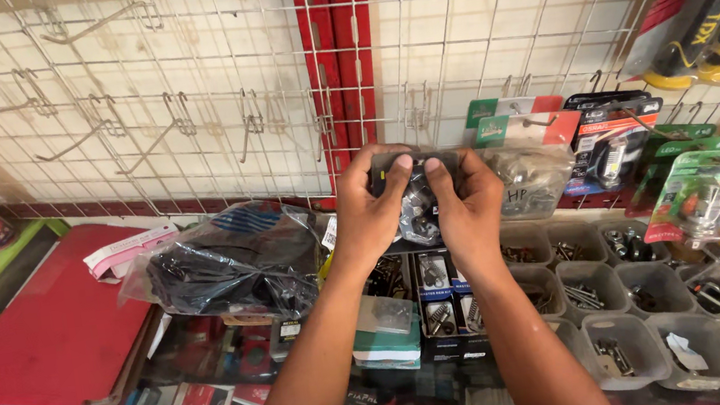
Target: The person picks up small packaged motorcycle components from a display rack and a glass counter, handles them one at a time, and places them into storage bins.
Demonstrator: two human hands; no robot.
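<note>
Both my hands hold one small clear packet with dark metal parts (418,206) up in front of a white wire grid wall (181,87). My left hand (372,210) grips its left side, thumb on top. My right hand (468,203) grips its right side. The packet is partly hidden behind my thumbs. Just right of my right hand hangs a clear bag of small parts (529,180) on a hook. Below my hands lie small boxed parts (437,294) on the counter.
A black plastic bag bundle (221,265) lies left of my hands beside a red board (55,331). Several grey bins of screws and parts (629,307) fill the counter at right. Blister packs of bulbs (698,197) and yellow-black grips (712,13) hang at right. Bare hooks (103,124) stick out at left.
</note>
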